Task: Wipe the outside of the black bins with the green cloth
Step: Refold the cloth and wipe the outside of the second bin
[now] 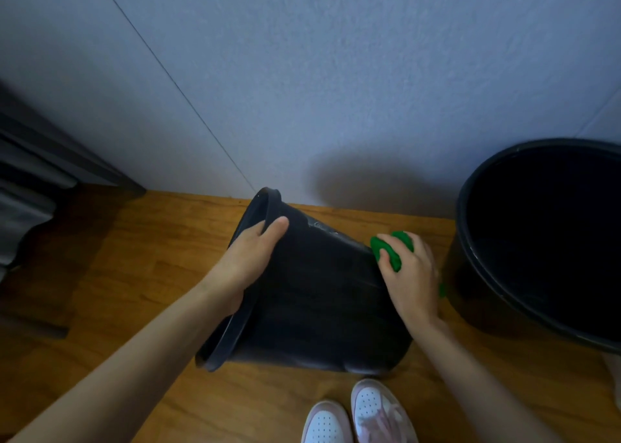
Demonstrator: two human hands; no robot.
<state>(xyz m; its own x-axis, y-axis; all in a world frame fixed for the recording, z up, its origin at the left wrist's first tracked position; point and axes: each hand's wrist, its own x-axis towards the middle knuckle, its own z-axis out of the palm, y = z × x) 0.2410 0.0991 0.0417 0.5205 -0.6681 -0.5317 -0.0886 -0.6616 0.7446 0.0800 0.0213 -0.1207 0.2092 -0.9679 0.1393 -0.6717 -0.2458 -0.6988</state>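
i'm gripping the tipped bin (312, 294) on the floor (134, 274) by its rim, left hand (250, 256) curled round it; right hand (408, 274) is pressing the bunched cloth (391, 252) to its side, fingers closed.

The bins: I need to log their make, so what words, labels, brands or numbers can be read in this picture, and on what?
None can be read.
Tilted bin: plain black wall, no label showing.
Upright bin: no text in view.
Green cloth: no tag visible.
Shoes: no readable mark.
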